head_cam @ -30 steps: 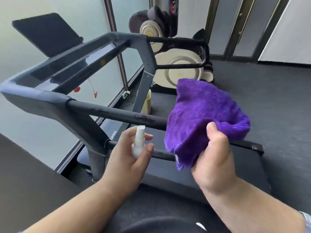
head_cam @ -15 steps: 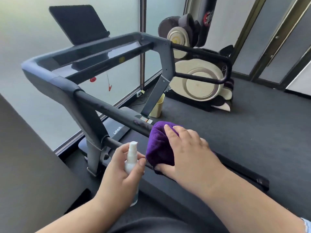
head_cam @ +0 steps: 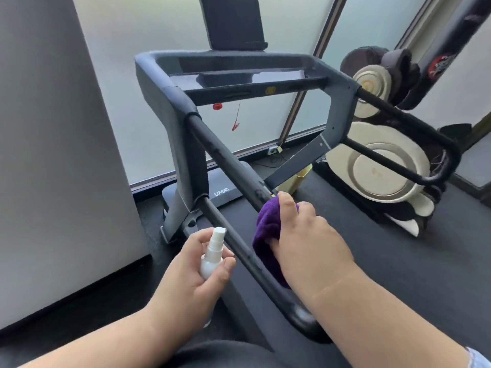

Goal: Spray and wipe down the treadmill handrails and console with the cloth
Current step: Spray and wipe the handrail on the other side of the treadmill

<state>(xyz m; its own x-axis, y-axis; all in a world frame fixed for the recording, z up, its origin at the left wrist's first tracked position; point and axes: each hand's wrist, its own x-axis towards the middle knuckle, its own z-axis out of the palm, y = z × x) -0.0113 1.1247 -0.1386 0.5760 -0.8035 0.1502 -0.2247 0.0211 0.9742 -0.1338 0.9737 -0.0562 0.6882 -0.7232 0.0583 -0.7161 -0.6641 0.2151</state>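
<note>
Cloth pressed to the treadmill's left rail, spray bottle held beside it.

Low in the frame, the left hand [head_cam: 194, 274] grasps a small white spray bottle [head_cam: 212, 254], fingers curled round its body, nozzle upright, just left of the lower bar [head_cam: 239, 243]. Right of centre, the right hand [head_cam: 305, 240] clasps a bunched purple cloth [head_cam: 265, 229] around the upper handrail [head_cam: 225, 158], thumb on top and fingers wrapped out of sight behind the cloth. That dark rail runs up and left from the cloth to the grey frame. In the upper middle sit the console [head_cam: 239, 75] and, above it, a dark screen [head_cam: 233, 22]; a red safety clip [head_cam: 235, 126] hangs under the console. The far handrail [head_cam: 398, 118] loops at the right, in front of a cream exercise machine [head_cam: 385, 176]. A small yellow bin [head_cam: 297, 181] stands on the floor just past the cloth. Frosted windows [head_cam: 132, 62] fill the background.
</note>
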